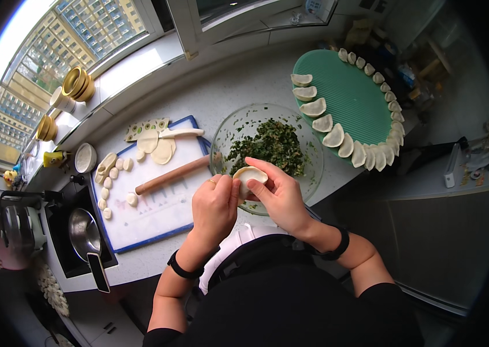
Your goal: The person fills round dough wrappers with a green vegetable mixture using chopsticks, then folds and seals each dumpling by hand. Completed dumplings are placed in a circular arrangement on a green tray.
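Note:
Between my two hands is a pale dumpling [251, 177], folded into a half-moon. My left hand [216, 201] pinches its left end, while my right hand [280, 195] holds the other side with thumb and fingers. Beneath and beyond them stands a glass bowl [319, 173] with chopped green filling [277, 143]. Left of the bowl, a blue-edged cutting board [158, 225] bears a wooden rolling pin [171, 175], several small dough pieces [132, 199], flat round wrappers [163, 152] and a white-handled knife [184, 132]. Folded dumplings [333, 135] line the edge of a green ribbed oval tray [342, 93].
A black sink [64, 256] at the left holds a metal bowl [84, 236], with a phone [98, 272] at its edge. A small white bowl [85, 158] stands behind the board. Golden bowls [77, 84] and a cup [62, 99] stand on the windowsill.

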The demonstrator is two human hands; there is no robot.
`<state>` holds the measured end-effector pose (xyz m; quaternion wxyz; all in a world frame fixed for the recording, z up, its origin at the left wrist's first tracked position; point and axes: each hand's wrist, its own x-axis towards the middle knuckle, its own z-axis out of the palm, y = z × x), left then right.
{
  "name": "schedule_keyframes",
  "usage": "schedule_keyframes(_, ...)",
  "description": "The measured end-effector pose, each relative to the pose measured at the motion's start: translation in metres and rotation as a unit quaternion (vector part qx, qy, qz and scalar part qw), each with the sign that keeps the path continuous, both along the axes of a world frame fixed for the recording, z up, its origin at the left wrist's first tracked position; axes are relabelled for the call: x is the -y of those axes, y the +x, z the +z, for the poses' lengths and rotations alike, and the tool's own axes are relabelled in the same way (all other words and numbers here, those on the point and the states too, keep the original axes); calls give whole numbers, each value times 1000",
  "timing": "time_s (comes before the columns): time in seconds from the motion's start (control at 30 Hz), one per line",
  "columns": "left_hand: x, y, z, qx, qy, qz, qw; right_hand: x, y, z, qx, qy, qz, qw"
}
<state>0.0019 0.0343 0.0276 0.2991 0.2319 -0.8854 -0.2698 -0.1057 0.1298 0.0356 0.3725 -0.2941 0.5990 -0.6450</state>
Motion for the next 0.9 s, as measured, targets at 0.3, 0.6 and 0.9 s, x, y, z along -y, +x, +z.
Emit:
schedule_keyframes(0.3,-1,7,2,7,56,-2,998,0,-6,5,58,5,6,998)
schedule_keyframes(0.6,-12,3,4,-23,109,-48,993,-9,-25,-1,193,37,17,980)
schedule_keyframes(0.9,1,35,-15,-30,151,-16,988,-22,-163,47,-70,100,95,988)
